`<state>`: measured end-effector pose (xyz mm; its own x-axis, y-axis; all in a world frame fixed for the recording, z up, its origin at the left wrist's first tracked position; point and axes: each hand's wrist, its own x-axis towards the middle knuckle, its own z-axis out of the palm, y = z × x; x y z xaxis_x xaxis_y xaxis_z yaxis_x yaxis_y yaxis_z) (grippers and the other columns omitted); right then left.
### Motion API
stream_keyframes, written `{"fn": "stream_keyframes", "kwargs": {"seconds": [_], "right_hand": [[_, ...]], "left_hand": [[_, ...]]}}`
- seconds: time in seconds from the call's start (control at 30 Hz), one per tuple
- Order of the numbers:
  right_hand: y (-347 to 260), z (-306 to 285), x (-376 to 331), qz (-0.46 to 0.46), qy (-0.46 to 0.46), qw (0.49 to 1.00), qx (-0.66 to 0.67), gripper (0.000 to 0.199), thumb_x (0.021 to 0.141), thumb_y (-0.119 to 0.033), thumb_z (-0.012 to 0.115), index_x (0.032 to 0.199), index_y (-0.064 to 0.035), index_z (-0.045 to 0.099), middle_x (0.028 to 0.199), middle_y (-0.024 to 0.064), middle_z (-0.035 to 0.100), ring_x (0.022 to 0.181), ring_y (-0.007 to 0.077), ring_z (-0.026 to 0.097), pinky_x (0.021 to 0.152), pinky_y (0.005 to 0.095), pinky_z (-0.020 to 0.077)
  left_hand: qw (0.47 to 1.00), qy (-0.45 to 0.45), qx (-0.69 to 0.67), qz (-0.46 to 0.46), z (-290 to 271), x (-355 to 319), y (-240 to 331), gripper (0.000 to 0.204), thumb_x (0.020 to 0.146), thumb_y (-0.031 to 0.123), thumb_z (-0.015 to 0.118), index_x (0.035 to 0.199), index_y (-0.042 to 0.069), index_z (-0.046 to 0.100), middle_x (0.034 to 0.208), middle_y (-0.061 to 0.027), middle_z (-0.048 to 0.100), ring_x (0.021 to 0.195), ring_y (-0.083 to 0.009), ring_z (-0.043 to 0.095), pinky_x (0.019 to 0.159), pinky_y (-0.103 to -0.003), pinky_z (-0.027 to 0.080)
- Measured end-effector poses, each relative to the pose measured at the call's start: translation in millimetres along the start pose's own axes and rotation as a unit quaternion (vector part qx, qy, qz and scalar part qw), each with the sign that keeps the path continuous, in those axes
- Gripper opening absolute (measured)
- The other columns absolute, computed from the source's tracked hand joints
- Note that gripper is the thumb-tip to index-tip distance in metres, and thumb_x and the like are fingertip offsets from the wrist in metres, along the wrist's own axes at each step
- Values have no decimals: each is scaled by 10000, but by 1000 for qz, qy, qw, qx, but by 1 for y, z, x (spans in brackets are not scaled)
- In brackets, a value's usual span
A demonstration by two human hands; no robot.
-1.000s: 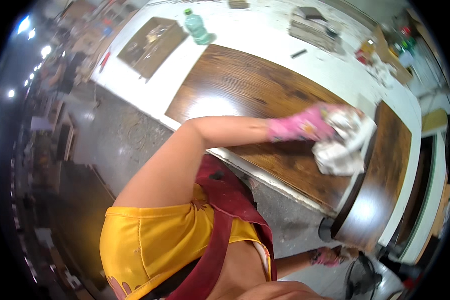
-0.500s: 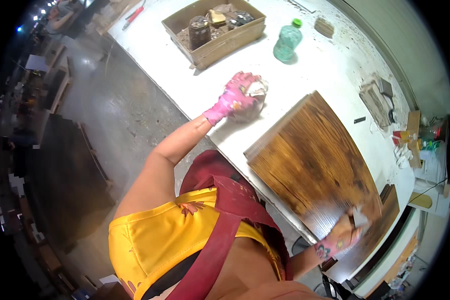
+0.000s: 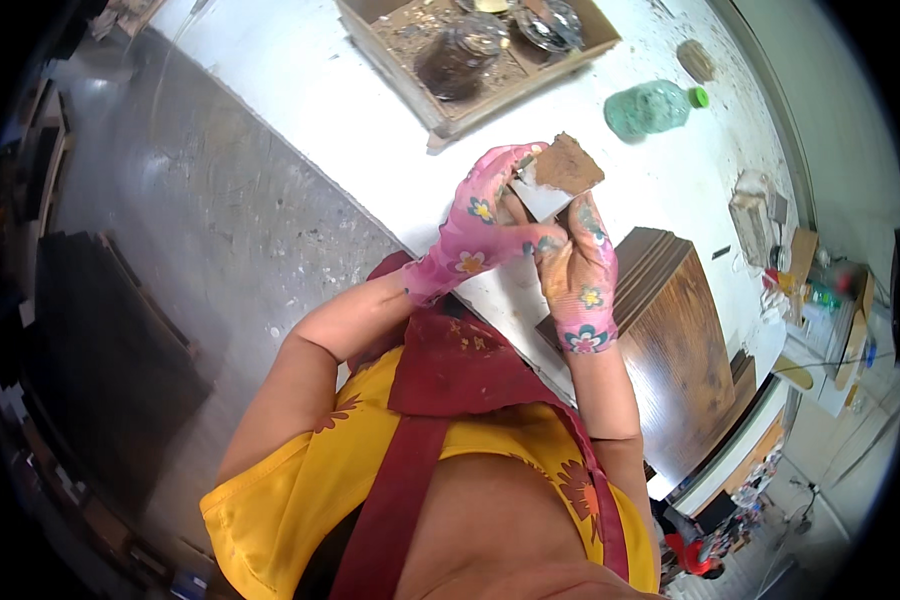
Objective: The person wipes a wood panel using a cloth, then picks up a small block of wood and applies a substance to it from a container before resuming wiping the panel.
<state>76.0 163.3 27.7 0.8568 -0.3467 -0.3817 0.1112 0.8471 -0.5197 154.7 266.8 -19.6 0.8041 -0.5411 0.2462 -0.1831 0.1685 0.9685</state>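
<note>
Both my hands wear pink flowered gloves and meet over the white table [image 3: 350, 130]. My left hand [image 3: 482, 225] and my right hand [image 3: 580, 275] together hold a small folded pad [image 3: 560, 172], brown on its top face and white on its side. A dark stained wooden board [image 3: 685, 345] lies on the table just right of my right wrist.
A cardboard box [image 3: 440, 115] with a dark jar and round metal lids stands at the far edge. A green plastic bottle [image 3: 655, 108] lies on its side to the right. Small blocks and clutter sit at the table's right end. Grey floor and stacked dark panels [image 3: 100, 330] are on the left.
My view swung left off the long board. My left hand left the white rag on the board and came in front of me. My right hand rose from below and joined it on the pad.
</note>
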Motion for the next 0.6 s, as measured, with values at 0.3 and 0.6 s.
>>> {"fn": "stream_keyframes", "kwargs": {"seconds": [0.3,0.6], "right_hand": [[-11,19,46,-142,-10,870,-471,518,911,-243,565,1332,30,434,1314,176,492,1197,265,493,966,388,412],[-6,74,121,-343,-115,524,-771,541,797,-290,702,1299,-183,531,1218,107,569,1196,301,463,1008,413,384]], "left_hand": [[994,75,71,38,-79,16,-12,693,665,27,694,1319,61,467,1299,-106,536,1172,-282,511,1011,-343,399],[981,95,157,68,-116,26,-26,720,677,-12,708,1345,114,471,1297,-87,539,1168,-251,514,1029,-338,395]]}}
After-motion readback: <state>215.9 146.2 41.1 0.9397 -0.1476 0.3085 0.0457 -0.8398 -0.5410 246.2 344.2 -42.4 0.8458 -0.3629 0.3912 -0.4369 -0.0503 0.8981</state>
